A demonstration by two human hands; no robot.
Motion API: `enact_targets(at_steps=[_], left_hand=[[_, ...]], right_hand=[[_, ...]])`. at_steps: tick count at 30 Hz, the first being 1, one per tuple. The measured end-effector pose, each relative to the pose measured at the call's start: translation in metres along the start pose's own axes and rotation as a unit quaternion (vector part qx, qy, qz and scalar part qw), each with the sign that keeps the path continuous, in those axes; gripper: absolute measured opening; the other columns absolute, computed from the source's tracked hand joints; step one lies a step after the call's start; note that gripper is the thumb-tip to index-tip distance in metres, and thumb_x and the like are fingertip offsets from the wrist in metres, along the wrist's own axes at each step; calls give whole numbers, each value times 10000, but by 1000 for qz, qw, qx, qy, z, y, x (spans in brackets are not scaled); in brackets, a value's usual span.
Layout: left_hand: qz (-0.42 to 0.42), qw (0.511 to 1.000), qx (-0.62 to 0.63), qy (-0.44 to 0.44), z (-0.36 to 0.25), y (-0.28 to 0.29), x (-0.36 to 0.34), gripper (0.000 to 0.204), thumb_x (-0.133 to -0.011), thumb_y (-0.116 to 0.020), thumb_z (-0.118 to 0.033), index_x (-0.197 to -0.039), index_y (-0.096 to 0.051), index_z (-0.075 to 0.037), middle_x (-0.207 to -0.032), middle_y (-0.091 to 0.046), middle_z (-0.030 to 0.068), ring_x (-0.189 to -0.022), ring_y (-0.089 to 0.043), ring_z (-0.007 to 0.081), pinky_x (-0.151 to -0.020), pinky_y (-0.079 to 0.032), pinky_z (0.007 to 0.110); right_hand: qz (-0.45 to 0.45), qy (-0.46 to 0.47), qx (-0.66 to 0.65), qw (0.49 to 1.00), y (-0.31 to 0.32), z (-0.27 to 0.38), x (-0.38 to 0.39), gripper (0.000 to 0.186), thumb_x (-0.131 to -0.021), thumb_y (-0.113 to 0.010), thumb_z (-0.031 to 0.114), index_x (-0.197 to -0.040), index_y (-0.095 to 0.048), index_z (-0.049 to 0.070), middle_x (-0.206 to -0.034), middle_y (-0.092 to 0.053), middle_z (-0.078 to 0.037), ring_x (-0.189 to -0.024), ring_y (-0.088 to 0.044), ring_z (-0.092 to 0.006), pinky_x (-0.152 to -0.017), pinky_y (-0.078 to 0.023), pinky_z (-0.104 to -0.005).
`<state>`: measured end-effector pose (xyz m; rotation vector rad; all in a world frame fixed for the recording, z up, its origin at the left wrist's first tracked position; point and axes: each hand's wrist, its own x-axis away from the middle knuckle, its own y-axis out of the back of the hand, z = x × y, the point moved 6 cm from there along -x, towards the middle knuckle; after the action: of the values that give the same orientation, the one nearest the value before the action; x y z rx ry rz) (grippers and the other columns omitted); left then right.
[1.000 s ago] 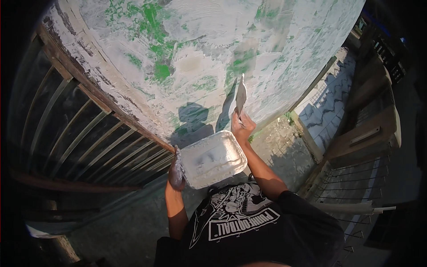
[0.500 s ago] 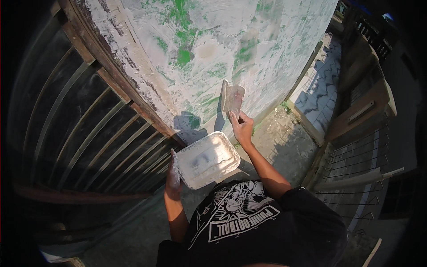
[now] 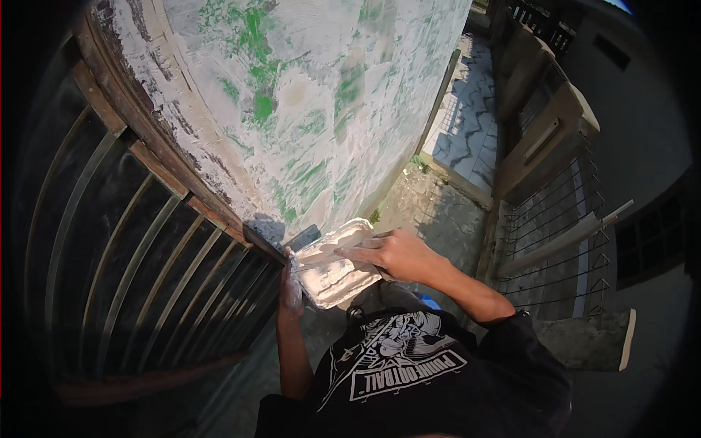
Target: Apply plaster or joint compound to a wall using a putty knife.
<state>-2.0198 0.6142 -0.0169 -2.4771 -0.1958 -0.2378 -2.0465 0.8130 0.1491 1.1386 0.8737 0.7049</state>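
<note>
My left hand (image 3: 292, 289), smeared with white, is closed on the left side of a shallow pale tray (image 3: 336, 285). White paste coats the tray's inside and rim. My right hand (image 3: 400, 255) grips a flat scraper (image 3: 325, 254) and has its blade down in the tray, over the paste. My fingers cover the scraper's near part. Just beyond the tray rises a wall (image 3: 307, 109) with patchy white filler over green paint.
On the left runs a wooden frame (image 3: 157, 169) with slatted bars. A tiled strip (image 3: 464, 124) lies beyond the wall's right edge. Wire mesh (image 3: 544, 241) and a pale pole (image 3: 555, 244) stand at right, near a grey board (image 3: 584, 339). Concrete ground (image 3: 416, 197) shows between.
My right hand has brought the scraper from in front of the wall down into the tray. The tray stays in my left hand and looks more tilted. The view has shifted right.
</note>
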Motion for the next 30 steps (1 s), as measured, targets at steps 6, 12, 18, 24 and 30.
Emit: enact_targets(at_steps=[6, 12, 18, 24, 30], left_hand=[[-31, 999, -10, 7, 12, 13, -6, 581, -997, -380, -467, -1285, -467, 30, -1238, -571, 135, -1108, -567, 207, -970, -429, 340], [-45, 998, 6, 34, 22, 21, 2, 575, -993, -388, -474, -1280, -477, 17, -1235, -567, 114, -1126, -548, 197, -974, -419, 332], [-84, 996, -14, 1, 24, 3, 14, 616, -977, -383, -524, -1284, -483, 0, -1236, -575, 109, -1111, -563, 190, -951, -439, 340], [-68, 996, 16, 57, 34, -14, 11, 606, -990, -340, -513, -1302, -464, -7, -1252, -556, 105, -1133, -546, 216, -995, -426, 367], [-123, 992, -13, 8, 44, -28, 15, 633, -983, -347, -531, -1203, -548, 27, -1121, -628, 118, -997, -616, 196, -887, -488, 344]], right_hand=[[-2, 36, 17, 999, -27, 7, 11, 539, -778, -568, 71, -1292, -543, 234, -1013, -691, -3, -739, -671, -236, -627, -545, -360], [122, 26, -70, 990, -33, 1, 8, 566, -693, -605, 40, -1238, -571, 187, -1050, -687, -37, -755, -668, -278, -633, -546, -377], [73, 49, -94, 992, -31, -11, 10, 598, -664, -630, 55, -1243, -571, 196, -1030, -687, -32, -749, -668, -257, -619, -545, -373], [67, 104, -57, 991, -36, -17, 22, 566, -696, -611, 81, -1248, -577, 202, -971, -685, -37, -704, -667, -244, -589, -533, -372], [76, 107, -127, 983, -7, -43, 26, 562, -699, -605, 80, -1248, -576, 201, -947, -687, -31, -706, -665, -244, -573, -529, -379]])
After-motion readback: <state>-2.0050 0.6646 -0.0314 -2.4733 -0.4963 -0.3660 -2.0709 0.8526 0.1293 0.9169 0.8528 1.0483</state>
